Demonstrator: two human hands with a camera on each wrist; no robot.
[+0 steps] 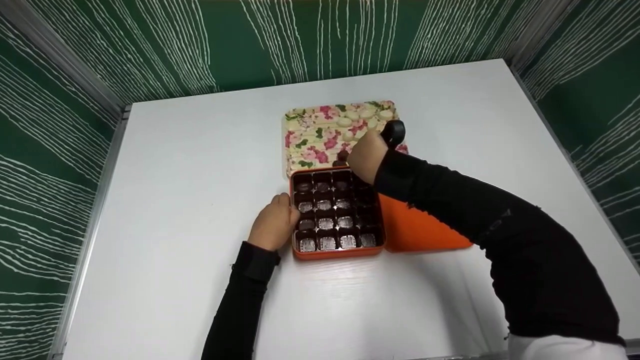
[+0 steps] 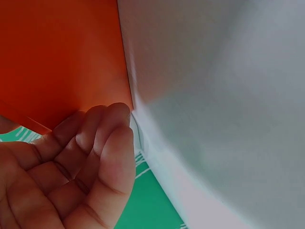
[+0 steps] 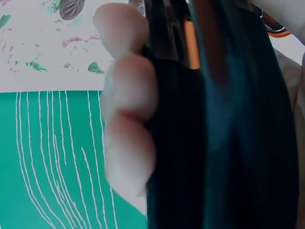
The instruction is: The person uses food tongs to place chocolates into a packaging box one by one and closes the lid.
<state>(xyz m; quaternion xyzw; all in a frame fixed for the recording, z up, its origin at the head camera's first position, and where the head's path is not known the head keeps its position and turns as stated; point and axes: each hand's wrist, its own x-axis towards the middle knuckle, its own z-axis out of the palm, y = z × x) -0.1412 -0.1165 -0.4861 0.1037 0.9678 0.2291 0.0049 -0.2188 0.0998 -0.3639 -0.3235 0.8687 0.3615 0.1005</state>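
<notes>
My left hand (image 1: 274,222) holds the left side of a square orange tin box (image 1: 340,254), its thumb by the rim and fingers against the outer wall (image 2: 62,57). A dark brown divided insert (image 1: 336,215) fills the box, with dark chocolates (image 1: 322,186) in its far row and bare cups nearer. Over the far right corner, my right hand (image 1: 367,156) grips black-handled tongs (image 1: 393,132). The fingers (image 3: 131,90) wrap the handles (image 3: 248,143); the tips are hidden in the head view. Just beyond the box, dark chocolates (image 1: 342,156) lie by the right hand.
A flower-patterned board (image 1: 310,137) lies behind the box, bearing several cream-coloured round pieces (image 1: 366,114) and dark chocolates. The orange lid (image 1: 425,230) lies right of the box, partly under the right forearm. Green walls with white streaks (image 1: 300,40) stand around the white table (image 1: 200,200).
</notes>
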